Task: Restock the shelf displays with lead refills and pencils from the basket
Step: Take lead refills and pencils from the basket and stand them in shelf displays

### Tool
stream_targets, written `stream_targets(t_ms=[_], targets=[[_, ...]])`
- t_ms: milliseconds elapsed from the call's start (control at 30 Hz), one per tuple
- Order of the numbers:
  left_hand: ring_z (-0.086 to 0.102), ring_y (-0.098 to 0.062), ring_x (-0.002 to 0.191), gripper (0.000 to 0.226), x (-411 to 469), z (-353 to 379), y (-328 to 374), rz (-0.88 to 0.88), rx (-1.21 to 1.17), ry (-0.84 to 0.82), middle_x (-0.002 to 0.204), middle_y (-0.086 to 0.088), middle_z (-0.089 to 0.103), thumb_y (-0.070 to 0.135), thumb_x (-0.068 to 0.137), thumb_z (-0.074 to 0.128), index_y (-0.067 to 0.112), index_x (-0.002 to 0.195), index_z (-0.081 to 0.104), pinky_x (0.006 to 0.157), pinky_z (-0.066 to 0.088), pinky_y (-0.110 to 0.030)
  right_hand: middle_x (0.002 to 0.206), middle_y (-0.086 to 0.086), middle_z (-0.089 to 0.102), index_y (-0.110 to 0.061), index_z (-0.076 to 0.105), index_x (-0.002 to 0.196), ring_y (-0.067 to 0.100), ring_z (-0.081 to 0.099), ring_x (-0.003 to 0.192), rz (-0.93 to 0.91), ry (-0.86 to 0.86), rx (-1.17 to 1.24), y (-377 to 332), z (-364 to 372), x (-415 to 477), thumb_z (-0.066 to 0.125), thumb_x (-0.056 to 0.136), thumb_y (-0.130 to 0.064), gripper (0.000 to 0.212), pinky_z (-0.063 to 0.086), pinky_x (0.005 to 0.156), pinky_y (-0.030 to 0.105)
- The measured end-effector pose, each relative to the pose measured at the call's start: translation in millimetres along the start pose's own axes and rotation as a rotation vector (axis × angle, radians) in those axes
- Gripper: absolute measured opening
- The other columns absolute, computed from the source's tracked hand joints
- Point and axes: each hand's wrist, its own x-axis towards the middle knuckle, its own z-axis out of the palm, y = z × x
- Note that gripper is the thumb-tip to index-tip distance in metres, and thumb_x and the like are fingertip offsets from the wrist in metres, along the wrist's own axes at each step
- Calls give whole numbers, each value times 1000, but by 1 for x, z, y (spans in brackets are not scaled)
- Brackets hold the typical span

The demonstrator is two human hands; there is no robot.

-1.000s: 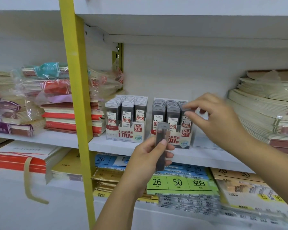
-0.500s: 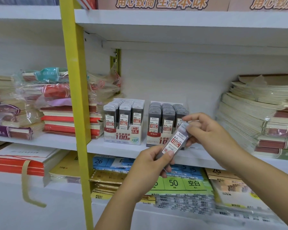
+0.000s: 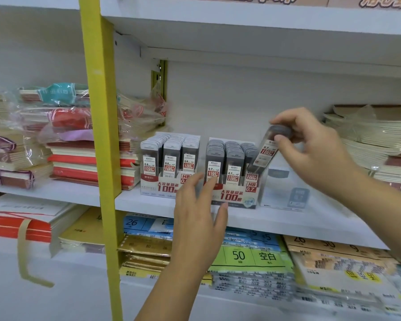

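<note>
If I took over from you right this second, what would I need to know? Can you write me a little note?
Right hand: pinches a clear plastic lead refill case with a dark grey cap and red 0.7 label, tilted, lower end over the right column of the white cardboard 0.7 display box.
Left hand: open, empty, fingers in front of that box.
Done: the white cardboard 0.5 display box beside it looks full.
Left: slide this case in. Basket and pencils are out of view, so what remains is unknown.
</note>
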Motion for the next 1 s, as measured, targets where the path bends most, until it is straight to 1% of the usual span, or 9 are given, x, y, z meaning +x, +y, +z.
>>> stream_targets(t_ms=[133, 233, 367, 467, 567, 633, 733, 867, 1000], targets=[[22, -7, 145, 62, -4, 5, -8, -7, -21, -52, 157, 13, 19, 34, 97, 58, 30, 153, 30, 116, 27, -27, 94, -12, 66, -31, 44, 108, 4, 60, 84, 93, -153, 25, 11, 18, 3, 60, 92, -14, 28, 46, 73, 22], [16, -3, 147, 68, -4, 4, -13, -48, -37, -79, 160, 18, 14, 39, 100, 51, 31, 158, 15, 120, 22, -28, 97, -21, 53, -34, 49, 100, -4, 48, 88, 83, -195, -142, 22, 25, 5, 60, 87, -29, 18, 35, 71, 15], [10, 1, 146, 70, -4, 1, -17, -55, -28, -124, 162, 20, 10, 40, 101, 48, 32, 159, 10, 117, 14, -20, 100, -13, 42, -29, 66, 104, 4, 26, 98, -18, -134, -430, 28, 32, 1, 65, 81, -36, 24, 27, 85, 28], [6, 12, 142, 70, -4, -4, -17, -33, -52, -169, 162, 24, 9, 38, 101, 50, 34, 158, 9, 115, 9, -16, 109, -7, 47, -29, 66, 117, 14, 32, 108, -6, -146, -498, 28, 32, -6, 67, 84, -33, 33, 28, 90, 33], [6, 14, 140, 68, -13, -11, -13, 3, -64, -176, 161, 24, 13, 34, 100, 54, 33, 157, 17, 116, 7, -10, 126, 0, 52, -27, 60, 129, 22, 34, 120, 27, -103, -470, 24, 31, -23, 61, 91, -28, 38, 30, 100, 38], [16, 6, 142, 61, -26, -18, -8, 32, -48, -140, 159, 16, 25, 29, 99, 57, 27, 154, 31, 112, 5, -2, 118, 6, 57, -18, 61, 126, 25, 44, 111, -14, -14, -334, 18, 27, -45, 60, 92, -17, 34, 35, 95, 36], [43, -16, 132, 43, -56, -31, -10, 101, 21, -177, 141, -3, 49, 18, 96, 63, 14, 138, 54, 112, 30, -21, 98, -5, 60, -19, 65, 112, 7, 54, 84, 90, 37, 9, 12, 30, -104, 54, 92, -15, 23, 42, 78, 17], [55, -18, 111, 37, -133, -30, -51, 27, 74, -626, 131, -3, 50, 19, 96, 62, 17, 132, 57, 94, 46, -32, 83, -16, 61, -30, 63, 104, 2, 55, 65, 469, -211, 236, 20, 70, -222, 54, 93, -19, 18, 41, 59, 15], [54, -15, 114, 40, -224, -8, -107, -300, 93, -1060, 135, -2, 49, 25, 96, 64, 20, 135, 56, 92, 38, -21, 96, -14, 62, -33, 61, 102, 10, 62, 86, 796, -684, 256, 29, 133, -356, 56, 95, -17, 18, 44, 73, 25]])
